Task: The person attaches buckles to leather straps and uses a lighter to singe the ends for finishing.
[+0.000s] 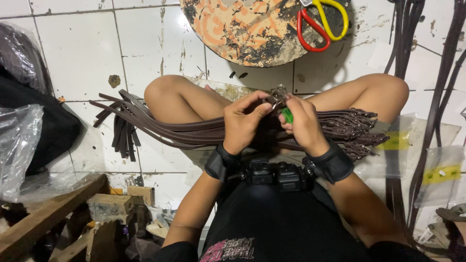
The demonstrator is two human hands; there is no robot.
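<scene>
- Your lap carries the belts (pixel 194 130), laid across both knees, within reach.
- Left hand (pixel 245 121) pinches the buckle (pixel 277 94), steadying it.
- Right hand (pixel 303 123) closes on a green tool (pixel 288 115), against the buckle.

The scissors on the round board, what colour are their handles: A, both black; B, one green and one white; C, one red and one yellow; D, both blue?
C: the scissors lying on the paint-stained round board show one red loop and one yellow loop.

bare tiles (pixel 82 53) left, round board (pixel 247 31) and scissors (pixel 323 22) ahead
</scene>
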